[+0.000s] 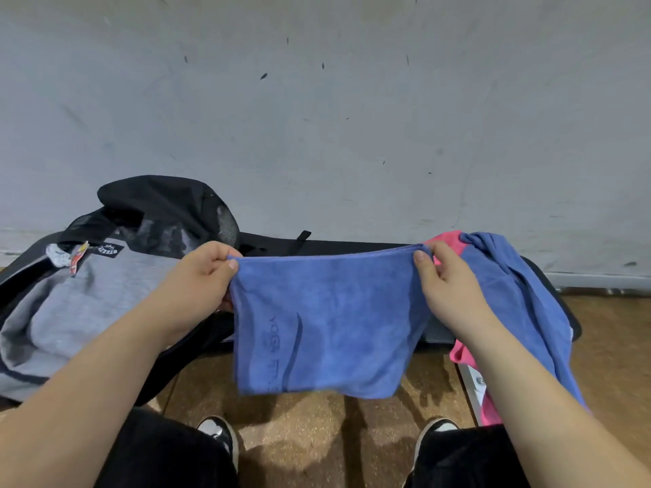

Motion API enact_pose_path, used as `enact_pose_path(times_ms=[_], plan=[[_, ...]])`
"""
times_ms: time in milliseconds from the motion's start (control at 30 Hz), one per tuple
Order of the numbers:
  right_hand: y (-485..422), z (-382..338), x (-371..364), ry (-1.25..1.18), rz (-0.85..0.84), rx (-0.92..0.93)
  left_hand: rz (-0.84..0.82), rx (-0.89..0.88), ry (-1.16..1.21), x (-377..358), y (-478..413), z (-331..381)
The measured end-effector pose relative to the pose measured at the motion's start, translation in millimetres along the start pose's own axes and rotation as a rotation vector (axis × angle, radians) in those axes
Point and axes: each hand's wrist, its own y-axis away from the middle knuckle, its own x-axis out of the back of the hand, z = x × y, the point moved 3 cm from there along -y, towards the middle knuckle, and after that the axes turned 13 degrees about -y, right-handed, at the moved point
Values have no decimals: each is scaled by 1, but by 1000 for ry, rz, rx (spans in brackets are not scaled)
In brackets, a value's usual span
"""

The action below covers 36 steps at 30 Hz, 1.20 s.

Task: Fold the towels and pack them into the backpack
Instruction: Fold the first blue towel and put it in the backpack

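**Blue towel held up by its top corners, backpack open beside it**

The person holds a blue plush microfibre towel with embossed lettering stretched out in the air in front of them. It hangs above the brown speckled floor, between their knees and the wall.

The left hand pinches the top left corner, thumb on the near face and the other fingers curled behind the cloth. The right hand pinches the top right corner the same way, thumb tip pressed on the hem. The top edge runs taut between the two hands and the rest drops loose.

It looks light and thoroughly limp, with no stiffness to hold a crease. The lower edge sags unevenly, longer on the left. The pile seems grippy rather than slick, so I'd say a thumb-and-finger pinch is enough, with nothing here to break. The corners look like the right place to hold it. A grip anywhere in the middle would probably let the cloth bunch and the edges drift apart.

The black backpack with a grey lining and a mesh flap lies unzipped just to the person's left, with its opening facing up. On the right a second blue towel lies crumpled over a bright pink towel, both unfolded. The right hand is close to that heap. I cannot tell whether the held towel touches it.
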Motion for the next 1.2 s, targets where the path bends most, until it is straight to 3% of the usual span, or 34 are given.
enact_pose_path(times_ms=[100, 400, 833, 1000, 1100, 1200], plan=[[-7, 1, -4, -69, 30, 6, 75, 14, 63, 2, -9, 1], [-31, 9, -13, -71, 135, 13, 110, 14, -140, -7, -30, 0], [-73, 34, -44, -283, 207, -138, 269, 78, -154, -30, -85, 6], [-72, 34, -40, -247, 237, -156, 240, 141, -103, -38, -82, 13], [-61, 24, -47, -367, 240, -207, 181, 166, 71, -46, -69, 25], [-39, 6, -66, -498, 125, -247, 86, 106, 165, -62, -51, 36]])
